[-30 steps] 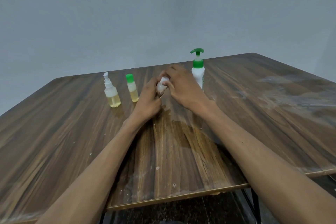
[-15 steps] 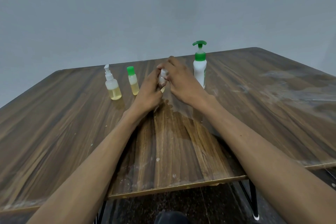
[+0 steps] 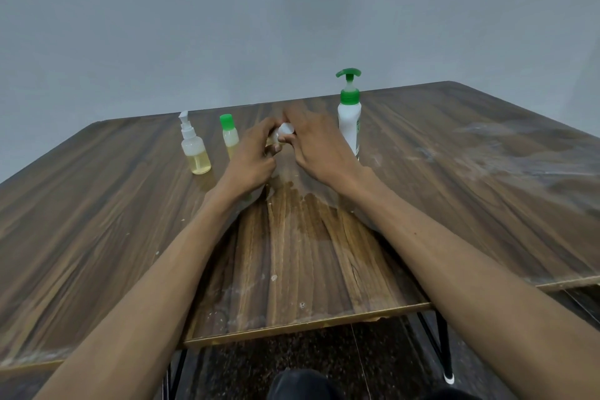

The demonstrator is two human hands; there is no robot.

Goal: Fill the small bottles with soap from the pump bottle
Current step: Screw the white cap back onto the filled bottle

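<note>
- Head view shows our left hand (image 3: 251, 157) curled round the body of a small bottle (image 3: 276, 140), steadying it low over the table so it cannot turn.
- Our right hand (image 3: 316, 148) pinches the bottle's white cap (image 3: 287, 129) between thumb and fingers; we judge the cap is being twisted, though with the fingers blurred we cannot tell whether on or off.
- Most of that bottle is hidden by both hands, so its fill level is unclear.
- Just beside the right hand, behind it, stands the pump bottle (image 3: 349, 120), upright with its green pump head up, close enough to reach without shifting the small bottle far.
- To the left stand a green-capped bottle (image 3: 230, 136), just beside the left hand, and a spray bottle (image 3: 193, 153) further out; both hold yellowish liquid, set aside clear of the working spot.
- All rest on the wooden table (image 3: 97, 204), worn pale at the near edge.
</note>
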